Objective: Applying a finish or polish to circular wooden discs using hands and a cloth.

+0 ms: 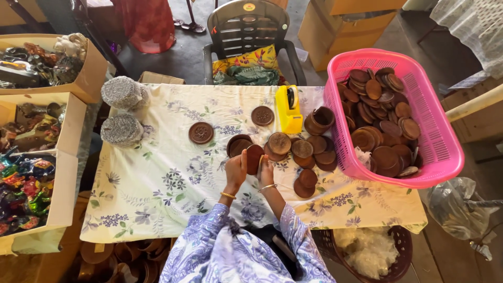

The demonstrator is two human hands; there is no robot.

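My left hand [236, 169] and my right hand [266, 171] are raised together over the table's middle, both gripping one round brown wooden disc [254, 157] held on edge between them. Just behind the hands lies a dark round lid [237, 145] and a cluster of several brown discs [306, 149]. Two carved discs lie flat further back, one [201, 132] to the left and one [262, 116] near the yellow tape dispenser [289, 109]. Two more discs [305, 182] lie by my right forearm.
A pink plastic basket [439, 141] full of brown discs stands at the right. Two grey wrapped bundles [122, 111] sit at the left on the floral tablecloth [157, 183]. Cardboard boxes [68, 152] of wrapped items line the left; a chair [248, 31] stands behind, a dark basket [398, 251] below.
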